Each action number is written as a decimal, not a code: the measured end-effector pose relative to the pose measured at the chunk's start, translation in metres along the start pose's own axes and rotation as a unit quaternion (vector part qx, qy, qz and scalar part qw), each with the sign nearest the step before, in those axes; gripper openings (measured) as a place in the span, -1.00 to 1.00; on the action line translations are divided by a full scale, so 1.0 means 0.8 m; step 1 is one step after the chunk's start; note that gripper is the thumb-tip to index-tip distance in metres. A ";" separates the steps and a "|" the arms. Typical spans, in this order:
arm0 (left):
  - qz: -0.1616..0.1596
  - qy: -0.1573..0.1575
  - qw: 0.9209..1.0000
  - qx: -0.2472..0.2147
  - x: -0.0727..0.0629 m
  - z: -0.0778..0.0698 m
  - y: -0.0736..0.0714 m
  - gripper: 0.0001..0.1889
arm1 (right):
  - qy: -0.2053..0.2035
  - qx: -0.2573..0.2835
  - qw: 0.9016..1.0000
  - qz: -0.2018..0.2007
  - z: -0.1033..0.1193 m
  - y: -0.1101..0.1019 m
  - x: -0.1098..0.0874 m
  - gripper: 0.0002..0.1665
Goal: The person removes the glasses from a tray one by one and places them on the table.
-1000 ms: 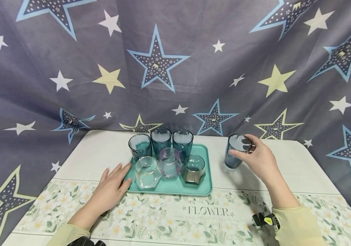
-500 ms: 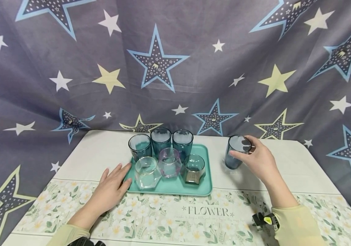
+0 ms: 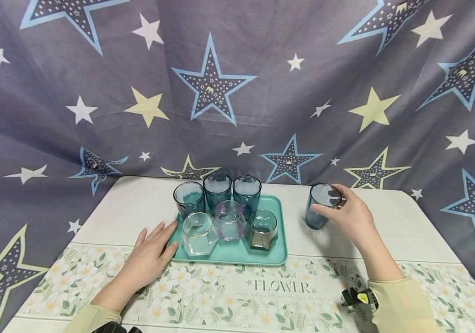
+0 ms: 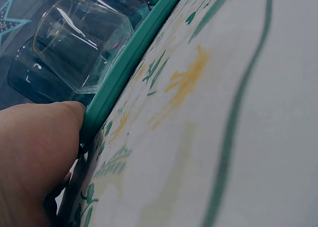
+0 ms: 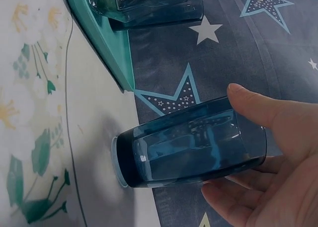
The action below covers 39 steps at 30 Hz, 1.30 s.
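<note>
My right hand [image 3: 355, 221] holds a tall blue drinking glass [image 3: 316, 216] near its rim, thumb on one side and fingers on the other. In the right wrist view the base of this blue glass [image 5: 189, 145] is close to the white cloth. To its left lies a teal tray [image 3: 237, 255]. My left hand [image 3: 148, 256] rests at the tray's left edge with fingers extended, its thumb against the rim in the left wrist view. Three blue glasses [image 3: 189, 200] stand at the back. In front are a clear faceted glass [image 3: 199, 238], a pinkish one [image 3: 230, 226] and a grey-green one [image 3: 263, 226].
A white tablecloth [image 3: 391, 222] with a floral band [image 3: 204, 296] covers the table. Behind the table's far edge hangs a grey curtain [image 3: 300, 106] patterned with stars. Dark wrist straps [image 3: 360, 298] sit at both sleeves.
The blue glass in my right hand has shifted very slightly right and towards me. My left hand and the glasses on the tray stay where they were.
</note>
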<state>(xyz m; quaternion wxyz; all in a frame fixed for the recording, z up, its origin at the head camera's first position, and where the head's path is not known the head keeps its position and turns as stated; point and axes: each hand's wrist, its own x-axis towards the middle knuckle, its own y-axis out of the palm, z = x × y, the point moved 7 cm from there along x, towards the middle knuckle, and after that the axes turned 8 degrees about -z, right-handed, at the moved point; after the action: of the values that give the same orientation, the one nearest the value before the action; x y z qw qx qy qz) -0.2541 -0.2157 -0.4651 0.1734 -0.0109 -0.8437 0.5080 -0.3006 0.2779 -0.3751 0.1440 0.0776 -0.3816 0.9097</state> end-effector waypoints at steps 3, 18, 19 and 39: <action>0.001 -0.001 1.000 0.001 0.000 0.001 0.000 -0.36 | 0.004 0.000 1.000 0.001 -0.001 0.000 0.001 0.11; 0.003 -0.001 1.000 -0.001 0.000 0.000 -0.001 -0.36 | 0.008 0.015 1.000 -0.006 0.001 0.011 0.002 0.11; 0.002 -0.001 1.000 -0.001 0.000 0.000 -0.001 -0.36 | 0.009 0.015 1.000 -0.006 0.002 0.012 0.002 0.12; 0.006 0.000 1.000 0.000 0.001 0.003 0.001 -0.36 | 0.015 0.014 1.000 -0.001 0.011 0.029 0.010 0.16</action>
<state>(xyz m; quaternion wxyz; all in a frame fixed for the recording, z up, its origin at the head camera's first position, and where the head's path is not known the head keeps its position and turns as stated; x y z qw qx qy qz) -0.2556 -0.2174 -0.4669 0.1699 -0.0159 -0.8438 0.5088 -0.3151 0.2577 -0.3823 0.1493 0.0661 -0.3663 0.9161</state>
